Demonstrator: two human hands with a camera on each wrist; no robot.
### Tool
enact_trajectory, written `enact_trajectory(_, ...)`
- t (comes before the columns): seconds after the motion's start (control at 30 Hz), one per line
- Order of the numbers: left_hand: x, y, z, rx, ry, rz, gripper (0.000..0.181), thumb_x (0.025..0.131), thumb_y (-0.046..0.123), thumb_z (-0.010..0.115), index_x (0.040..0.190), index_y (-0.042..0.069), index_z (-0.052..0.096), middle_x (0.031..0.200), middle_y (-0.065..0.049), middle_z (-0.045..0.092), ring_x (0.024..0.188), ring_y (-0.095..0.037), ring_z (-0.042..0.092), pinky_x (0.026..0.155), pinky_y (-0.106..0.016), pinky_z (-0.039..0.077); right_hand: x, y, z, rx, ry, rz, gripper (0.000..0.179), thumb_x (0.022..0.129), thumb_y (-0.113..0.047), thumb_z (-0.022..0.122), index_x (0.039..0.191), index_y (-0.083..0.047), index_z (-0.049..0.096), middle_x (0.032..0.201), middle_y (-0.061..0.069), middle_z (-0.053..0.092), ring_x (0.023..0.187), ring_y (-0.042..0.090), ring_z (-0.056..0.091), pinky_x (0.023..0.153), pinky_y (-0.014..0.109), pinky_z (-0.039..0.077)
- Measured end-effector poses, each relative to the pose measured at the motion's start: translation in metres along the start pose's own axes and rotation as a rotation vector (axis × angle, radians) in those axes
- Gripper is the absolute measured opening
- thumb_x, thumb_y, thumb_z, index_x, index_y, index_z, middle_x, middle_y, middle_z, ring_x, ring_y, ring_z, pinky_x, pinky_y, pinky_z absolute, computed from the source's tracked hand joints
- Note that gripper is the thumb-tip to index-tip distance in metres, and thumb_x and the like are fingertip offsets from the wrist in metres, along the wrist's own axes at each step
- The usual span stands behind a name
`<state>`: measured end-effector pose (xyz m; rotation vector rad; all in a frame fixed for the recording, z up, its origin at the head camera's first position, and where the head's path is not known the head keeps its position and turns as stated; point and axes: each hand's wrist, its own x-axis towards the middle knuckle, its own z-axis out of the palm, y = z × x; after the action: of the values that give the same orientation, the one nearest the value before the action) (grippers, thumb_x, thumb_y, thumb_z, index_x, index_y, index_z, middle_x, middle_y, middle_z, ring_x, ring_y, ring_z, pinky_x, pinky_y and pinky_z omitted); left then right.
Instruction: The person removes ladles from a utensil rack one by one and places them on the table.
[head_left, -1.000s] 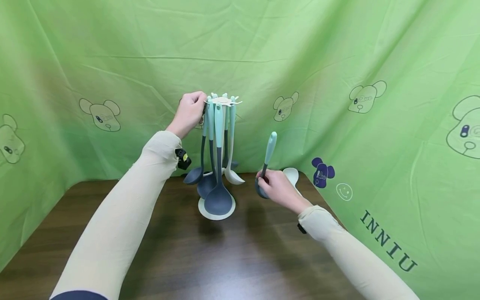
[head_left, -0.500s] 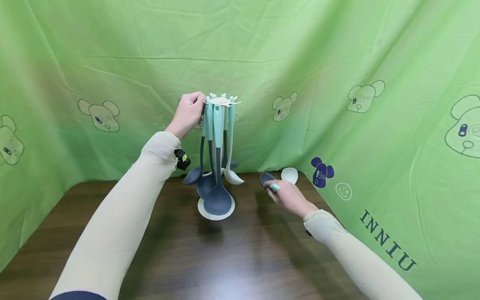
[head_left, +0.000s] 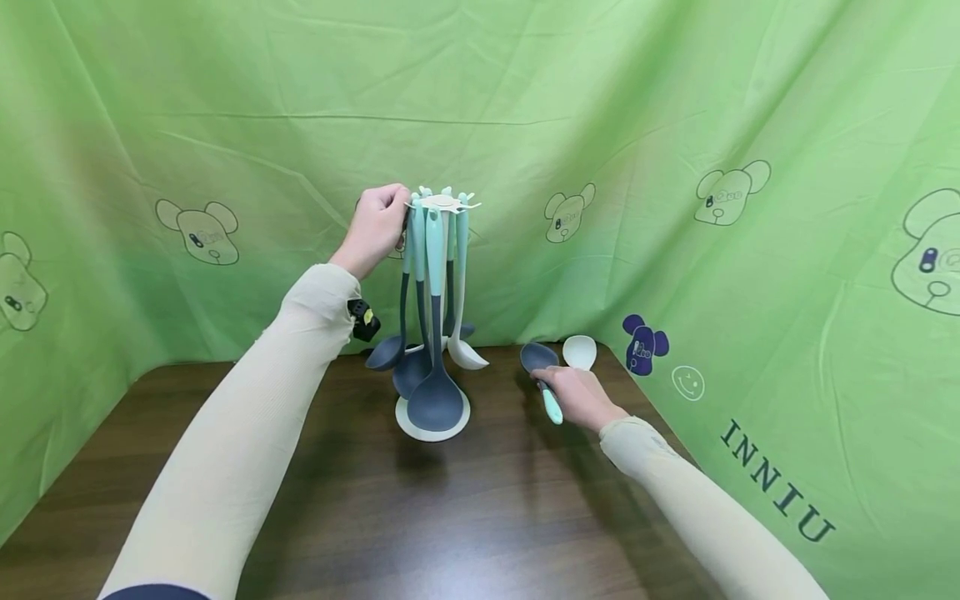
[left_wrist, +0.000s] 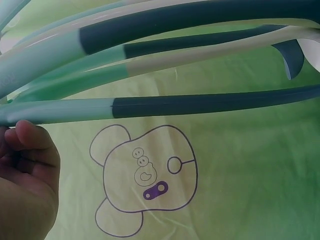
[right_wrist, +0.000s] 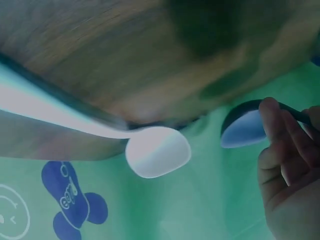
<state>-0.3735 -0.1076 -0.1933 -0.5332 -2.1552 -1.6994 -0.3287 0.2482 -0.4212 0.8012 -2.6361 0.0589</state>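
In the head view my left hand (head_left: pixel 378 223), fingers curled, grips the left edge of the top of a white utensil rack (head_left: pixel 444 202). Ladles (head_left: pixel 436 404) and other utensils with mint handles hang around it. The left wrist view shows my curled left fingers (left_wrist: pixel 35 142) against a mint handle (left_wrist: pixel 65 111); what they pinch is partly hidden. My right hand (head_left: pixel 579 396) holds a dark grey cooking spoon (head_left: pixel 538 357) by its neck, the mint handle (head_left: pixel 552 407) pointing down toward me. In the right wrist view the spoon's bowl (right_wrist: pixel 245 129) shows beyond my fingertips.
A white spoon (head_left: pixel 580 352) lies at the table's back right corner, beside the dark spoon. The rack's round white base (head_left: pixel 405 421) stands on the brown wooden table (head_left: pixel 465 517). Green cloth (head_left: pixel 510 100) walls the back and sides.
The dark spoon has tipped from handle-up to handle toward me, its bowl now to the back, and my right hand has moved slightly right. The left hand and rack have stayed in place.
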Motion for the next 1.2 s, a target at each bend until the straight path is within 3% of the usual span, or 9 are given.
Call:
enact_trajectory(0.2, 0.0, 0.0, -0.001, 0.009, -0.012, -0.011, 0.033, 0.103, 0.017, 0.04, 0.07, 0.012, 0.042, 0.061, 0.002, 0.042, 0.051, -0.015, 0.044, 0.054, -0.031, 0.045, 0.0, 0.01, 0.016, -0.113, -0.022, -0.072, 0.026, 0.088, -0.008, 0.068, 0.112, -0.017, 0.073, 0.097, 0.0, 0.073, 0.075, 0.021, 0.07, 0.056, 0.043, 0.053)
enact_trajectory(0.4, -0.001, 0.001, -0.002, 0.018, -0.01, -0.017, 0.034, 0.103, 0.018, 0.04, 0.07, 0.011, 0.042, 0.06, 0.002, 0.041, 0.051, -0.015, 0.044, 0.051, -0.028, 0.042, -0.002, 0.016, 0.028, -0.176, -0.022, -0.106, 0.014, 0.086, -0.01, 0.069, 0.097, -0.018, 0.071, 0.079, -0.002, 0.067, 0.06, 0.019, 0.061, 0.047, 0.04, 0.045)
enact_trajectory(0.63, 0.0, 0.003, 0.001, 0.019, -0.018, -0.009, 0.034, 0.104, 0.018, 0.039, 0.07, 0.012, 0.04, 0.06, 0.002, 0.039, 0.051, -0.015, 0.043, 0.051, -0.028, 0.042, -0.004, 0.026, 0.034, -0.188, 0.011, -0.13, 0.013, 0.082, -0.008, 0.07, 0.089, -0.019, 0.07, 0.079, -0.003, 0.071, 0.055, 0.018, 0.058, 0.045, 0.04, 0.044)
enact_trajectory(0.97, 0.0, 0.004, 0.001, 0.021, -0.014, -0.001, 0.033, 0.103, 0.017, 0.038, 0.07, 0.012, 0.038, 0.058, 0.003, 0.037, 0.05, -0.013, 0.041, 0.05, -0.026, 0.04, -0.008, 0.034, 0.041, -0.2, 0.004, -0.152, 0.019, 0.085, -0.008, 0.07, 0.101, -0.018, 0.074, 0.084, -0.002, 0.073, 0.056, 0.019, 0.061, 0.047, 0.041, 0.047)
enact_trajectory(1.2, -0.001, 0.002, -0.001, 0.029, -0.009, -0.002, 0.033, 0.103, 0.017, 0.038, 0.07, 0.012, 0.039, 0.059, 0.002, 0.038, 0.051, -0.015, 0.042, 0.051, -0.03, 0.042, -0.007, 0.035, 0.045, -0.205, -0.007, -0.15, 0.02, 0.084, -0.009, 0.072, 0.101, -0.02, 0.073, 0.082, -0.003, 0.072, 0.058, 0.02, 0.064, 0.049, 0.041, 0.049)
